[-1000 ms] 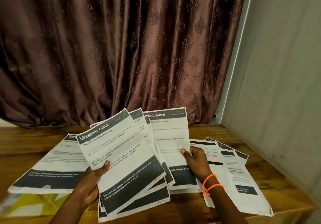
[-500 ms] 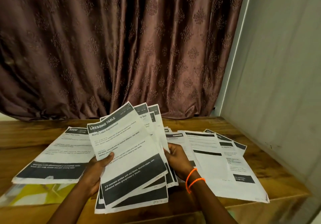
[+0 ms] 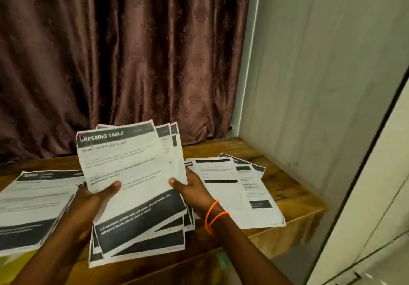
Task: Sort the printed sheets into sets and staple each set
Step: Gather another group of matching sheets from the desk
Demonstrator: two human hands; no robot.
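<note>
left hand (image 3: pixel 93 198) grips fanned sheaf of printed sheets (image 3: pixel 124 165) at its left edge, thumb on top page | right hand (image 3: pixel 192 189) grips sheaf's right edge, thumb on front | sheaf held tilted above counter (image 3: pixel 285 187) near front edge | left pile (image 3: pixel 33 202) flat toward left edge | right pile (image 3: pixel 230 187) toward right edge

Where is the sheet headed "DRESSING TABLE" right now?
In the head view, the DRESSING TABLE sheet is front and centre, topping a fanned bundle gripped by the left hand and right hand, above the wooden table.
</note>
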